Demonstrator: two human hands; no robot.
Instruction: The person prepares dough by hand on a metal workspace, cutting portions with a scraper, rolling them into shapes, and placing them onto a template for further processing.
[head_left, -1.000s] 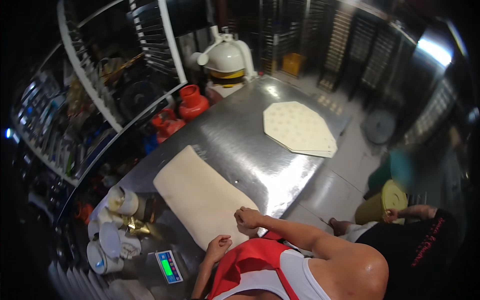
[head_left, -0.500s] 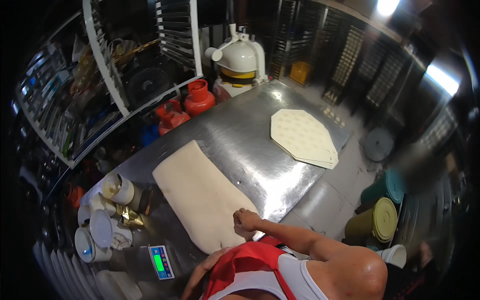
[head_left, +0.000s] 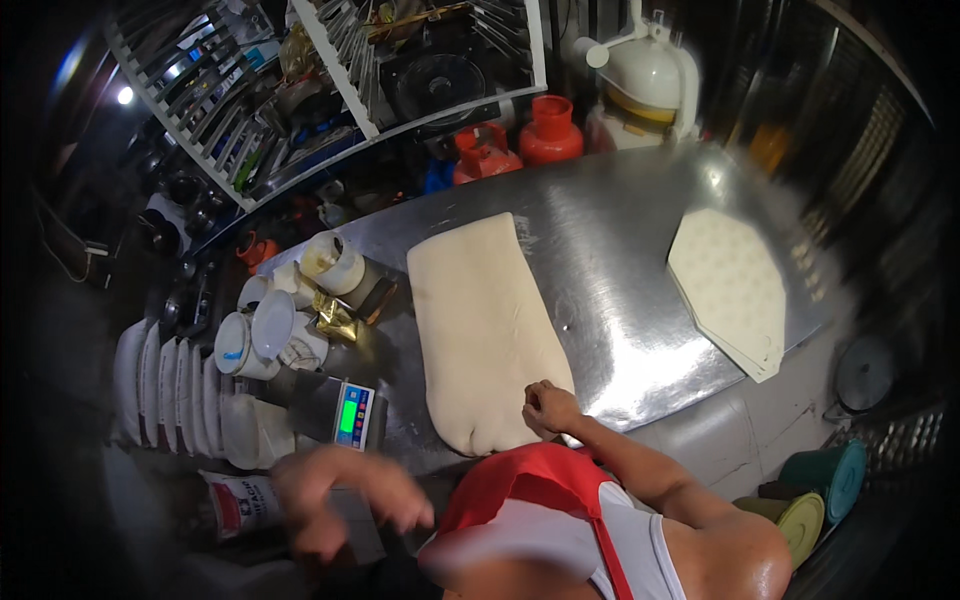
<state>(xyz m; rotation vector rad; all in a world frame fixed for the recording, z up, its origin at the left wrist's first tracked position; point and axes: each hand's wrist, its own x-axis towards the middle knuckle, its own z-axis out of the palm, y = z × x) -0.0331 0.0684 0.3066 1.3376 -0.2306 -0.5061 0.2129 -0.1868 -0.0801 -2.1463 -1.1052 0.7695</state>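
- Well, the slab of dough (head_left: pixel 490 320) lies flat on the steel table (head_left: pixel 620 270), longer from twelve to six than from nine to three; take its middle as the dial's centre, twelve pointing away from the person.
- At six, the near edge shows a small crease (head_left: pixel 472 436); pulling there could tear it, so that spot probably wants gentle handling.
- Near five, the right hand (head_left: pixel 549 407) is at the dough's near right corner, fingers curled loosely in; whether they pinch the dough or merely rest against it, I cannot tell. Flat finger pads should serve better than knuckles, which would likely dent one place.
- Between seven and eight, the left hand (head_left: pixel 350 490) is blurred and well apart from the dough; how open it is cannot be told, and nothing shows in its hold. Set at the near left corner, it would share the load, so the soft slab stretches evenly.
- Between five and six, the red apron (head_left: pixel 490 480) comes close to the near edge; best keep cloth off dough.
- At eight is the scale (head_left: pixel 354 413); from nine to ten, the gold packet (head_left: pixel 336 320) and white tubs (head_left: pixel 345 272). Shifting the slab towards three seems safer, short of the pale octagonal boards (head_left: pixel 728 285).
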